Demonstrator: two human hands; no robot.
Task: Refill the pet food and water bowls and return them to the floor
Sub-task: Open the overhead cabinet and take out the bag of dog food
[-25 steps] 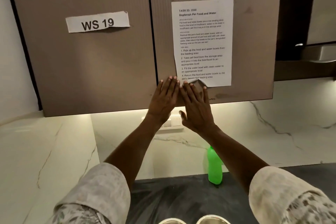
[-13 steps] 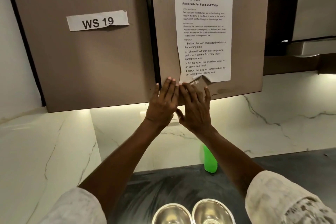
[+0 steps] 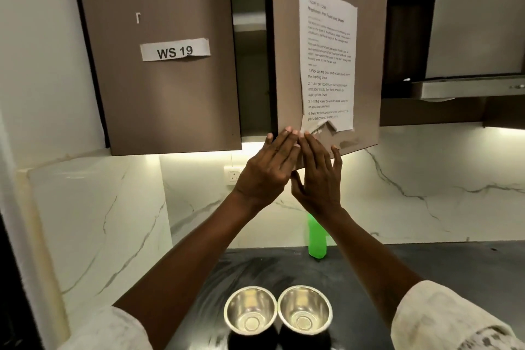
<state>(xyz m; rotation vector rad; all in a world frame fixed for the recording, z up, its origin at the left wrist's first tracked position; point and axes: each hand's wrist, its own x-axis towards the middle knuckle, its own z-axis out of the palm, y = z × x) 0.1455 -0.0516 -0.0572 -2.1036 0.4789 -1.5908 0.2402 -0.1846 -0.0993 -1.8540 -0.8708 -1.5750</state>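
Since half a second ago, the right cupboard door (image 3: 326,51) has swung further open, and now a dark gap shows between it and the left cupboard door (image 3: 170,79). More of the two bowls shows at the bottom of the view too.

Both hands are up at the lower corner of the open door. The left hand (image 3: 270,167) has flat, straight fingers lying on the front near the door's edge. The right hand (image 3: 319,176) has its fingers spread on the front and its thumb tucked under the bottom edge, so it pinches the door. Neither hand is closed into a fist.

The doors are brown, flat and smooth. A white paper sheet (image 3: 329,60) with printed words is stuck on the open door, and its bottom edge is torn and curled. A white paper strip (image 3: 175,50) that says WS 19 is on the left door.

The left bowl (image 3: 250,310) and the right bowl (image 3: 304,308) are round, shiny metal and look empty. They sit touching side by side on the dark counter (image 3: 426,270), below the arms. A green plastic bottle (image 3: 316,241) stands at the back of the counter, partly hidden by the right arm. The wall (image 3: 426,179) is white stone with grey veins. A white socket (image 3: 233,175) is on it.
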